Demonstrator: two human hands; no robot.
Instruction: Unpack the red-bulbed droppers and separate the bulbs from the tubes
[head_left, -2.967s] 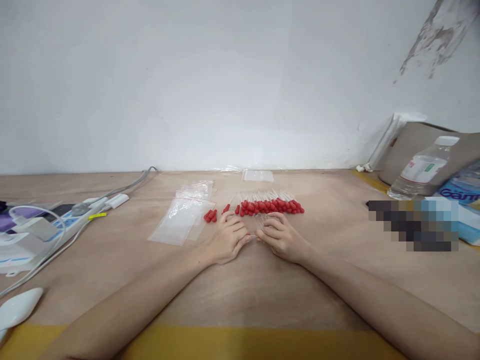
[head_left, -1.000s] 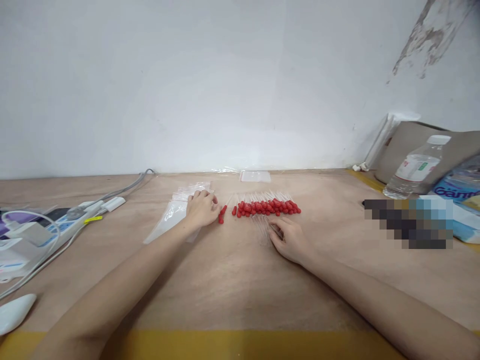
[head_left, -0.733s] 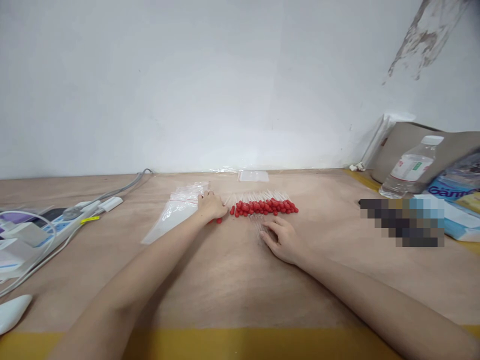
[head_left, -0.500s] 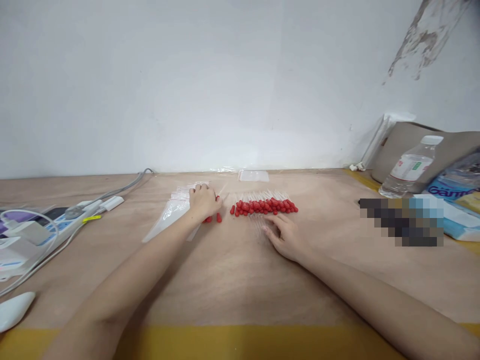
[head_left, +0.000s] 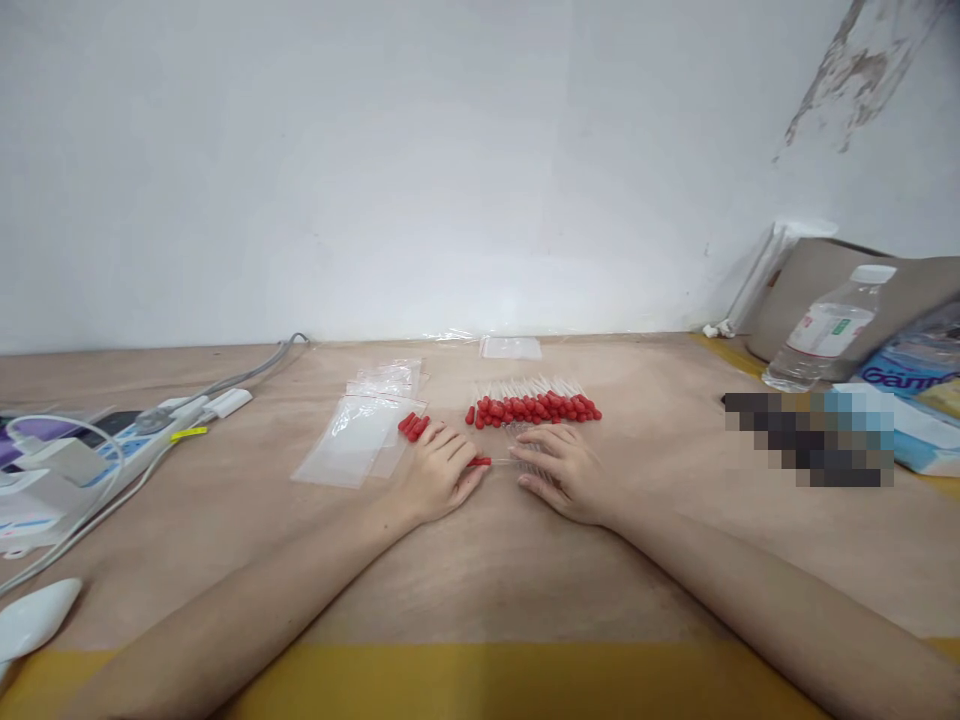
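In the head view, my left hand (head_left: 442, 470) is closed around a red rubber bulb (head_left: 481, 461), its end sticking out past the fingertips. A thin clear tube (head_left: 501, 461) runs from that bulb across to the fingers of my right hand (head_left: 559, 468). That hand is closed on the tube's other end, just above the wood surface. Beneath and beside its fingers lie several loose clear tubes (head_left: 513, 432), partly hidden. Loose red bulbs (head_left: 412, 425) lie by my left knuckles. Beyond both hands is a row of droppers (head_left: 536, 407) with red bulbs toward me.
Clear zip bags (head_left: 341, 440) lie left of the hands, and another small stack (head_left: 511, 348) sits near the wall. A power strip (head_left: 127, 455) with cables and a white mouse (head_left: 37, 615) are at far left. A water bottle (head_left: 829, 330) and a tissue pack (head_left: 911, 430) stand right.
My left hand has come from the loose red bulbs by the bags toward the right hand, now with a red bulb in its fingers. The right hand has stayed by the clear tubes.
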